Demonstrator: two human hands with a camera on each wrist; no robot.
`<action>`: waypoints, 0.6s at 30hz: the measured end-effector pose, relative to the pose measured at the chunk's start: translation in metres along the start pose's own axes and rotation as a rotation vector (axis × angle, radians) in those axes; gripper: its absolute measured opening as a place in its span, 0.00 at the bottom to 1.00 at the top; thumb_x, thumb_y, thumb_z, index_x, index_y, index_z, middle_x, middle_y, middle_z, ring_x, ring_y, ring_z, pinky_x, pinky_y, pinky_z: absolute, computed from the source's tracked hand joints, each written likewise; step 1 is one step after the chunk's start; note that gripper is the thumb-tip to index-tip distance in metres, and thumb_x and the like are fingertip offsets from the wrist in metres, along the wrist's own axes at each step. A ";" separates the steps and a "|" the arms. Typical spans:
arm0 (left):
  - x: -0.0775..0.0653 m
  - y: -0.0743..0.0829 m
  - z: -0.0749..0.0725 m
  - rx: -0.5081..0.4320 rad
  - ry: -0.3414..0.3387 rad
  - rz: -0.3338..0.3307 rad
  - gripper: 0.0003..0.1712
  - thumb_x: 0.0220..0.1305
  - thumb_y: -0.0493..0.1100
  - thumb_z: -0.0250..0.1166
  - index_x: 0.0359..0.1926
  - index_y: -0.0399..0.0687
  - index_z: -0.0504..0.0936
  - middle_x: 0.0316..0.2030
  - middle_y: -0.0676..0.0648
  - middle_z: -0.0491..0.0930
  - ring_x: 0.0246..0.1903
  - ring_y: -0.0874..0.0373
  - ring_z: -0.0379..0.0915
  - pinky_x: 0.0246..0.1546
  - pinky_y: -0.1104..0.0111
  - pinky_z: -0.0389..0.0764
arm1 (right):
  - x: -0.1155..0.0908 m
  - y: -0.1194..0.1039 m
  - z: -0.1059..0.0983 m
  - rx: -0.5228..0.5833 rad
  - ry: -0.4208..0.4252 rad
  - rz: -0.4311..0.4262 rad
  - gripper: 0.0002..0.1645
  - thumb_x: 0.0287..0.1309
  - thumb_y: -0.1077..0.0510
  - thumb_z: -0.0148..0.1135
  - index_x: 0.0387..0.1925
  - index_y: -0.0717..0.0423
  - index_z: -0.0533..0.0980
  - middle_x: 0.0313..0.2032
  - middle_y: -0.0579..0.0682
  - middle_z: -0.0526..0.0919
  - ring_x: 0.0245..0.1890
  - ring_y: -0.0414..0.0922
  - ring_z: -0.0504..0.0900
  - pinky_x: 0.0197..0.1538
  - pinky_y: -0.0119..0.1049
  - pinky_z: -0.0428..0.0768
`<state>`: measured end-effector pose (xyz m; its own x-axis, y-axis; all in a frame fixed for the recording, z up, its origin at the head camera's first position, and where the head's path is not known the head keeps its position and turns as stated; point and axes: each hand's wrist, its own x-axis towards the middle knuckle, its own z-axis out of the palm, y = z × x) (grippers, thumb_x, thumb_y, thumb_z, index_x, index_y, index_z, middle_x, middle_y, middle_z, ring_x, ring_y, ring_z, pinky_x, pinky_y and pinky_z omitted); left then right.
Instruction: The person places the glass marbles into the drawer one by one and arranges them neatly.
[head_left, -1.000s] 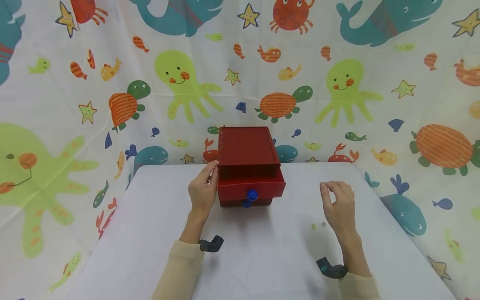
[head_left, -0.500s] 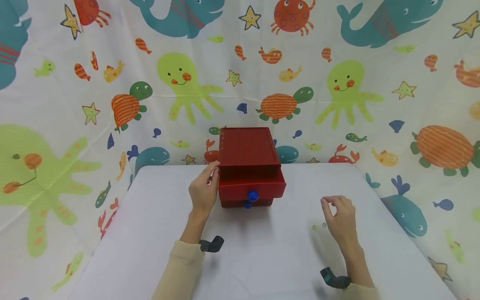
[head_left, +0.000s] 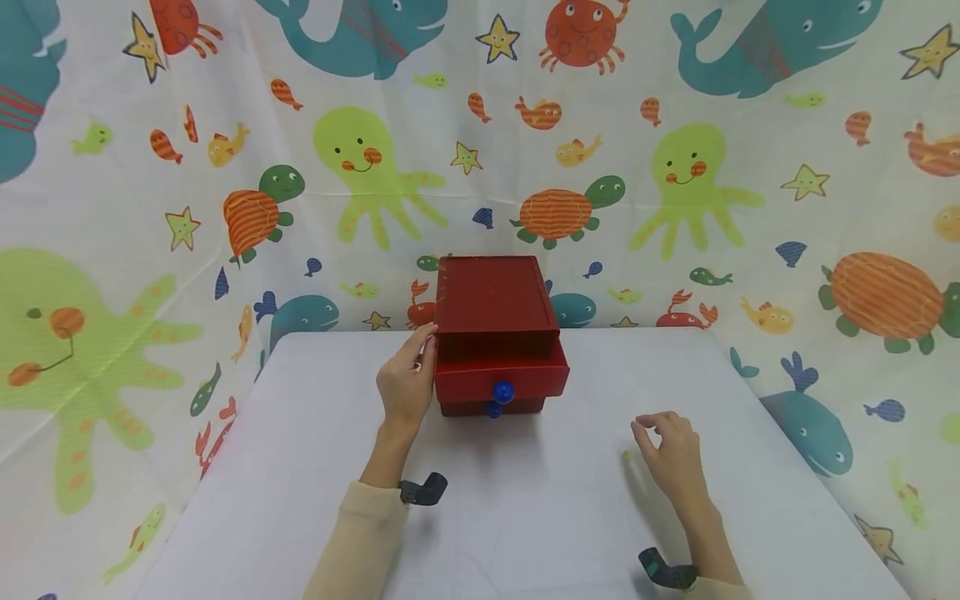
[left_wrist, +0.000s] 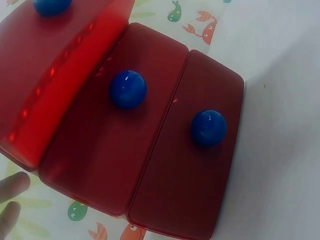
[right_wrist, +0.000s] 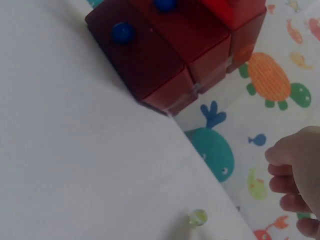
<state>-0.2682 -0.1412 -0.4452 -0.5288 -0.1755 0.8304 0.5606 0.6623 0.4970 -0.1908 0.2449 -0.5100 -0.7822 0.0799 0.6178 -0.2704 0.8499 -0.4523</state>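
A red cabinet (head_left: 495, 292) of stacked drawers with round blue knobs stands at the table's back. Its top drawer (head_left: 501, 382) is pulled out toward me. My left hand (head_left: 405, 387) is at the cabinet's left side, fingertips right at its upper edge; in the left wrist view two fingertips (left_wrist: 15, 185) show beside it. My right hand (head_left: 673, 454) is over the right of the table, thumb and forefinger bent toward each other with nothing visible between them. Just left of it lies a small greenish glass marble (head_left: 627, 456), also a marble (right_wrist: 198, 217) in the right wrist view.
The white tabletop (head_left: 517, 517) spreads in front of the cabinet. A curtain (head_left: 480, 125) printed with sea animals hangs right behind and beside the table. Two lower drawers (left_wrist: 165, 135) are pushed in.
My right hand has come down and slightly toward me, near the small marbles, and now covers one of the two seen before. My left hand and the cabinet stay put.
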 end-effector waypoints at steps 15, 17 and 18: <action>0.000 0.002 -0.001 0.035 -0.021 -0.006 0.15 0.72 0.43 0.61 0.55 0.44 0.85 0.52 0.43 0.87 0.42 0.49 0.88 0.35 0.61 0.88 | -0.009 0.006 0.003 -0.010 -0.090 0.065 0.07 0.57 0.63 0.69 0.36 0.64 0.83 0.35 0.59 0.84 0.37 0.55 0.78 0.39 0.44 0.69; 0.000 0.003 -0.001 0.041 -0.021 -0.004 0.15 0.72 0.43 0.61 0.55 0.43 0.85 0.52 0.43 0.86 0.42 0.49 0.88 0.35 0.61 0.88 | -0.010 0.008 0.004 -0.011 -0.108 0.078 0.07 0.57 0.63 0.69 0.36 0.63 0.83 0.36 0.59 0.83 0.38 0.55 0.78 0.40 0.45 0.69; 0.000 0.003 -0.001 0.043 -0.021 -0.003 0.15 0.72 0.43 0.61 0.55 0.43 0.85 0.52 0.43 0.86 0.42 0.49 0.88 0.35 0.61 0.88 | -0.011 0.008 0.005 -0.013 -0.116 0.083 0.07 0.57 0.63 0.69 0.37 0.63 0.83 0.36 0.59 0.83 0.38 0.55 0.78 0.40 0.44 0.69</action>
<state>-0.2660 -0.1398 -0.4438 -0.5440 -0.1623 0.8233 0.5317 0.6924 0.4878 -0.1873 0.2488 -0.5233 -0.8616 0.0904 0.4995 -0.1952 0.8494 -0.4903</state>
